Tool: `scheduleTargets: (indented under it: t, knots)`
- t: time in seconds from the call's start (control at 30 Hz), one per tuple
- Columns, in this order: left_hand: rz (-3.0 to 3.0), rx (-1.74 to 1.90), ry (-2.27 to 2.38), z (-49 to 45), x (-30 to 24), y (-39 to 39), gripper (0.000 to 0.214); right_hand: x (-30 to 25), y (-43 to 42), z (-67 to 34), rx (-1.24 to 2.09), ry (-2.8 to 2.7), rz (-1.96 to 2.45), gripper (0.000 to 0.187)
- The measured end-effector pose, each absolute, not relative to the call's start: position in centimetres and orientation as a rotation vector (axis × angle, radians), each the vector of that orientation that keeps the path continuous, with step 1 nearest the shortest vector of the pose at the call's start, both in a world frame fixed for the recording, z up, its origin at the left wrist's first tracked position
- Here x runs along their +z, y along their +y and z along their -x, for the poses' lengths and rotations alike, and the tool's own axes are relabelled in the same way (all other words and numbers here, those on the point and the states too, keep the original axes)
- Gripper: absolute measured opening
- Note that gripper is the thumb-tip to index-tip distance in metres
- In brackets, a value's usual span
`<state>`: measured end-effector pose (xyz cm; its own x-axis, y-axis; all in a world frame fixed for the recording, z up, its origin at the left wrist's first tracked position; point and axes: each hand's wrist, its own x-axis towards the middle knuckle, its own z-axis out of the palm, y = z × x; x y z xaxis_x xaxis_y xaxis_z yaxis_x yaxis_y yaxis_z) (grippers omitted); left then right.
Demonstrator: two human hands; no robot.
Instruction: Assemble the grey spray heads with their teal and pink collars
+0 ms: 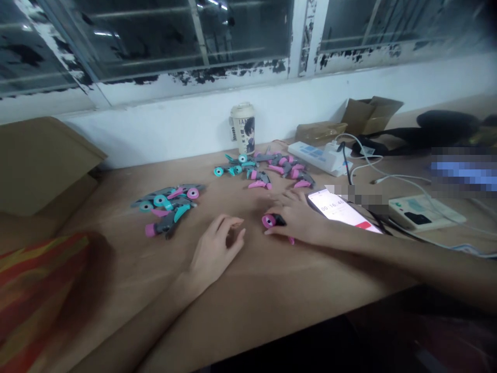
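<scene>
My right hand point(297, 217) is closed around a pink and dark grey trigger spray head point(269, 221), whose round pink end points left. Fingers cover most of its body, and a bit of pink shows below the hand. My left hand point(217, 246) is held over the table to the left, fingers curved and apart from the thumb, nothing between them. Beyond it on the left lies a pile of teal, pink and grey trigger spray heads point(166, 224). Another group of pink and teal spray heads point(259, 178) lies loosely farther back, in front of the cup.
A patterned coffee cup point(243, 129) stands by the wall. To the right are a lit phone point(341, 210), a white power strip point(318, 157), cables and a pale box point(427, 212). Cardboard boxes stand at left point(46, 166) and back right point(370, 115). Red-yellow fabric point(42, 290) is at lower left.
</scene>
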<state>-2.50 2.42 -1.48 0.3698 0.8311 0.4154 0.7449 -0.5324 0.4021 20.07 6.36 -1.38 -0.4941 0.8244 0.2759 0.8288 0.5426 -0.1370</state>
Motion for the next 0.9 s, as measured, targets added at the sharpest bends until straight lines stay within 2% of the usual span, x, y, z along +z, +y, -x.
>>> scheduleTargets:
  t: [0.2, 0.47, 0.9]
  knots:
    - [-2.109, 0.857, 1.366, 1.3, -1.2, 1.3, 0.024, -1.3, 4.1, -17.8, 0.312, -2.347, 1.05, 0.034]
    - [-1.752, 0.695, 1.043, 3.0, -0.6, 2.9, 0.02, -2.4, 3.4, -16.4, 0.75, -2.121, 0.926, 0.034]
    - [-1.819, 0.615, 1.008, 3.1, -0.9, 3.0, 0.021, -2.5, 3.3, -16.3, 0.54, -2.2, 0.797, 0.027]
